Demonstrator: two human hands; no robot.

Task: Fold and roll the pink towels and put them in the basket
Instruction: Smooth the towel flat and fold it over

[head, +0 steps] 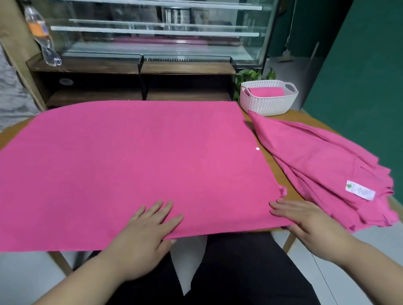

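Note:
A large pink towel (pixel 133 167) lies spread flat over the wooden table (pixel 292 117), its near edge hanging a little past the front. My left hand (pixel 143 233) rests flat on that near edge, fingers spread, with the thumb tucked under the cloth. My right hand (pixel 307 222) lies flat at the towel's near right corner, fingers pointing left. A pile of several pink towels (pixel 324 169) with a white label sits on the table's right side. A white woven basket (pixel 268 102) at the back right holds one rolled pink towel (pixel 266 91).
A glass display case (pixel 153 31) on a dark wooden shelf stands behind the table. A plastic water bottle (pixel 41 36) stands at its left end. A green plant (pixel 252 75) shows behind the basket, and a green wall (pixel 378 68) is at the right.

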